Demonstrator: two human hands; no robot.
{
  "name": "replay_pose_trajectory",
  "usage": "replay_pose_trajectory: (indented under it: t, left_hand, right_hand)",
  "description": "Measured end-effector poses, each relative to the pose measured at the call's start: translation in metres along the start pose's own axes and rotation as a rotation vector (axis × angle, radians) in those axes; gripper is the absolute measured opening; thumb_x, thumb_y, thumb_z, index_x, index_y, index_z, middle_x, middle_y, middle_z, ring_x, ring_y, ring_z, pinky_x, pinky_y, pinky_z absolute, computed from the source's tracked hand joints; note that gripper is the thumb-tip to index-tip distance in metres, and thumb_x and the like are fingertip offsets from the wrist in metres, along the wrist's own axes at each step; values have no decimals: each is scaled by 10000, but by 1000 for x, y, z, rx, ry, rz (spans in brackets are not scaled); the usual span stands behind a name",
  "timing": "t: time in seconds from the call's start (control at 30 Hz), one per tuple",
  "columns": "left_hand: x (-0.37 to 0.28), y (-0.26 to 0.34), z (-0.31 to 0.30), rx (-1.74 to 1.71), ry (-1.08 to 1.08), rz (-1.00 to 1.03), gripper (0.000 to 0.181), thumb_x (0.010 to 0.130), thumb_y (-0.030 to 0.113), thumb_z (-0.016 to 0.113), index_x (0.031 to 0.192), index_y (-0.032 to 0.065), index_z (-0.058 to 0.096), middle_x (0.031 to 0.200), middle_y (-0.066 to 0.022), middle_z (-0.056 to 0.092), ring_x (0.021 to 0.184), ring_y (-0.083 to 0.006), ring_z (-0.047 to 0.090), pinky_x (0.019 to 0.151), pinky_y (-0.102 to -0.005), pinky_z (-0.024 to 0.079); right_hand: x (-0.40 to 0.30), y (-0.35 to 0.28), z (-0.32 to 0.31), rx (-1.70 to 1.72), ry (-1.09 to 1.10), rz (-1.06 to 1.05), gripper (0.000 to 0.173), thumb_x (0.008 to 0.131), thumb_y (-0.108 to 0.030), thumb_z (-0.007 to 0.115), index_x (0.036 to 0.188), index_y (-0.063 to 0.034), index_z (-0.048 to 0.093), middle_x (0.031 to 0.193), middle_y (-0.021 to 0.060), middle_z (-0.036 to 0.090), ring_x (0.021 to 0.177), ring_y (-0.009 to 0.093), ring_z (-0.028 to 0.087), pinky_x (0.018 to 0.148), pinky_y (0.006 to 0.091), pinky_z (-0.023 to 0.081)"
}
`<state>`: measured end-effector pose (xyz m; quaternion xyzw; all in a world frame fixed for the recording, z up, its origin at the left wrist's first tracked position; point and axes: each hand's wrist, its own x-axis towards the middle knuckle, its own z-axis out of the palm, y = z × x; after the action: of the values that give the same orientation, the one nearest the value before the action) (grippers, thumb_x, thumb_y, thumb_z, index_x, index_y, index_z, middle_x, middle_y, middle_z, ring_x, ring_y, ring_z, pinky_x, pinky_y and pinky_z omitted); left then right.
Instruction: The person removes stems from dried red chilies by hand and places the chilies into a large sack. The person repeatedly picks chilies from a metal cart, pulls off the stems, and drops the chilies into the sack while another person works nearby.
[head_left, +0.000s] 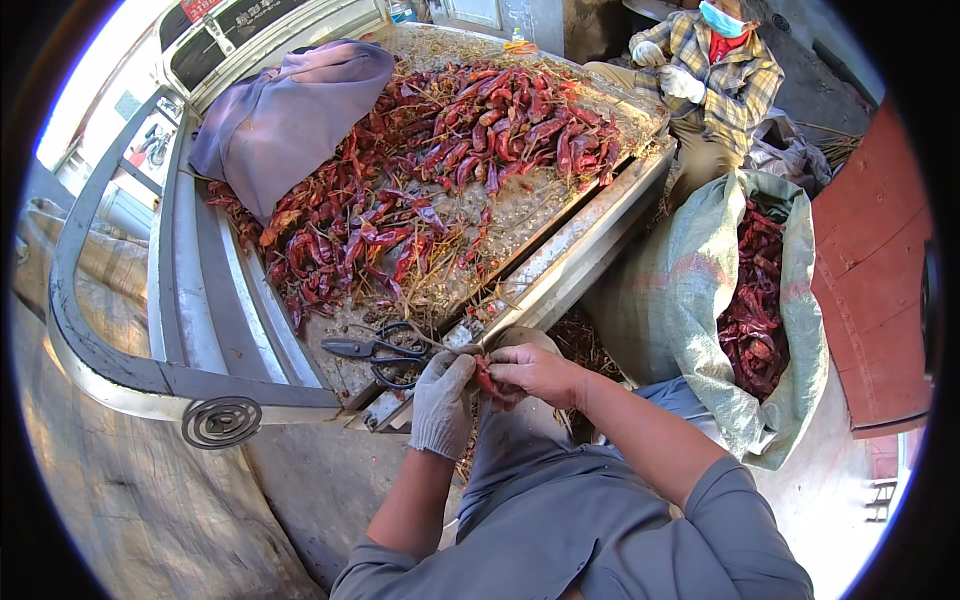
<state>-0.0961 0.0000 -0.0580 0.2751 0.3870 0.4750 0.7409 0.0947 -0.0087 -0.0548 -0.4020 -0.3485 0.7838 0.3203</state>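
A red dried chili pepper (495, 386) is held between my two hands, above my lap at the edge of the truck bed. My left hand (442, 401), in a white knit glove, grips its upper left end, where a thin stem shows. My bare right hand (536, 375) pinches it from the right. Black-handled scissors (382, 351) lie on the bed just left of my gloved hand, blades pointing left. Beyond them spreads a large heap of dried red chili peppers (487, 127) with straw-like stems, partly under a purple-grey cloth (292, 120).
A metal side rail (112, 382) bounds the bed at left, with a black coil (222, 422) on it. At right stands a woven sack (694, 277) of dried peppers beside a red panel (874, 285). A masked person in white gloves (716, 75) sits beyond the bed's far corner.
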Motion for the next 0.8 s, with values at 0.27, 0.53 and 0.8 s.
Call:
replay_pose_trajectory:
  t: [0.27, 0.53, 0.8]
  left_hand:
    - [-1, 4, -1, 49, 34, 30, 175, 998, 79, 661, 1157, 5, 656, 1060, -118, 717, 921, -210, 713, 800, -351, 603]
    - [-1, 4, -6, 21, 31, 42, 165, 1010, 88, 644, 1155, 10, 653, 1037, -127, 711, 903, -228, 716, 790, -367, 612]
    - [-11, 33, 8, 196, 164, 158, 142, 1004, 121, 652, 1062, 3, 705, 931, -91, 728, 828, -190, 704, 792, -329, 584]
  right_hand:
    - [-11, -12, 1, -127, -37, -38, 338, 1048, -266, 622, 1306, -50, 650, 1007, 25, 707, 859, 103, 666, 758, 274, 550]
    - [-5, -3, 1, -245, -42, -35, 298, 1075, -278, 623, 1244, -37, 670, 944, 25, 698, 801, 116, 671, 764, 285, 562]
    - [-32, 11, -22, -35, 63, -147, 286, 1066, -208, 624, 1270, -11, 660, 973, 69, 712, 869, 169, 700, 827, 340, 600]
